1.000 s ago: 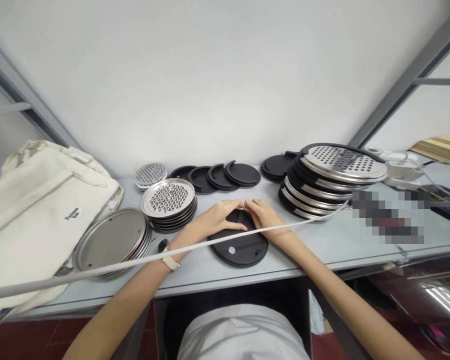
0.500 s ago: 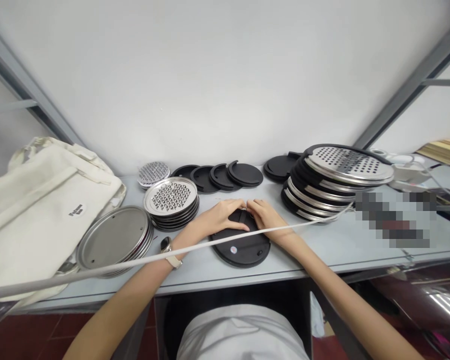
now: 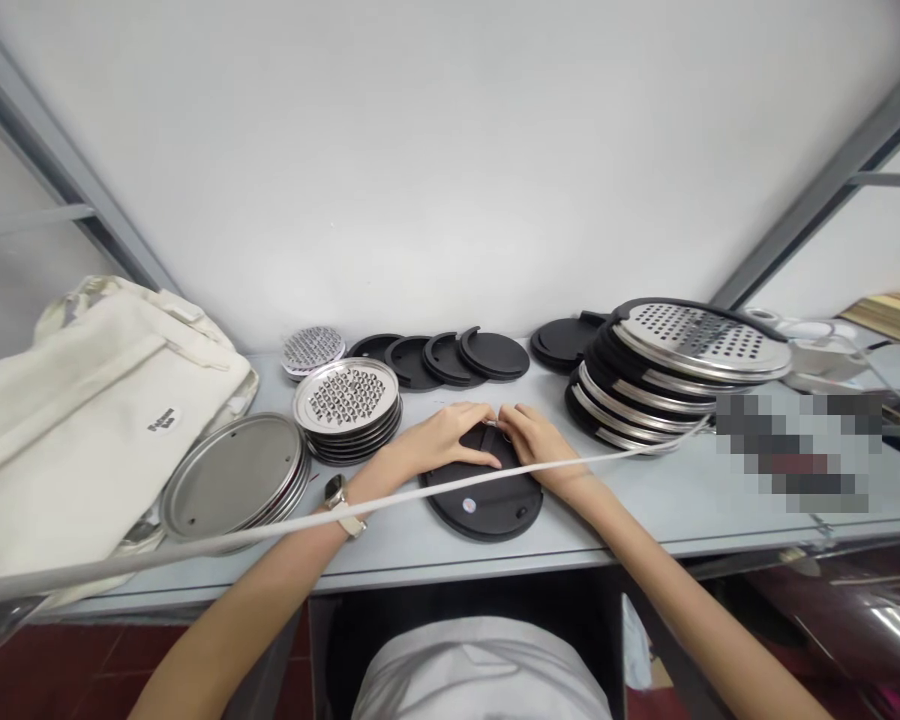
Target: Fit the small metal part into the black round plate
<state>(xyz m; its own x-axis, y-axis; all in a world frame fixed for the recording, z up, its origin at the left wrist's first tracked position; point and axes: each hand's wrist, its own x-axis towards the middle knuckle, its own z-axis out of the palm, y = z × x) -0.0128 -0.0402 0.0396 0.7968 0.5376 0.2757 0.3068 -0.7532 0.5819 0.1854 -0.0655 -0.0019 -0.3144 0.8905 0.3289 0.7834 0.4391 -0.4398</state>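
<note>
A round black plastic base [image 3: 483,512] with a small sticker and a dark knob lies flat near the front of the grey shelf. My left hand [image 3: 450,438] rests over its far left side, fingers closed at the far rim and thumb stretched across the surface. Against the far right rim, my right hand [image 3: 534,443] has its fingers curled, close to the left fingertips. Something small and shiny shows between the fingertips; what it is I cannot make out. The fingers partly hide the base's far edge.
To the left stand stacked metal grater discs [image 3: 347,396], plain metal discs [image 3: 232,475] and a cream canvas bag [image 3: 97,430]. Black discs [image 3: 495,355] lie behind; a tall stack of graters [image 3: 694,335] rises at right. A white cord [image 3: 390,495] crosses in front of my arms.
The view has shifted slightly. Both hands stay at the base's far rim, with hardly any change in their grip.
</note>
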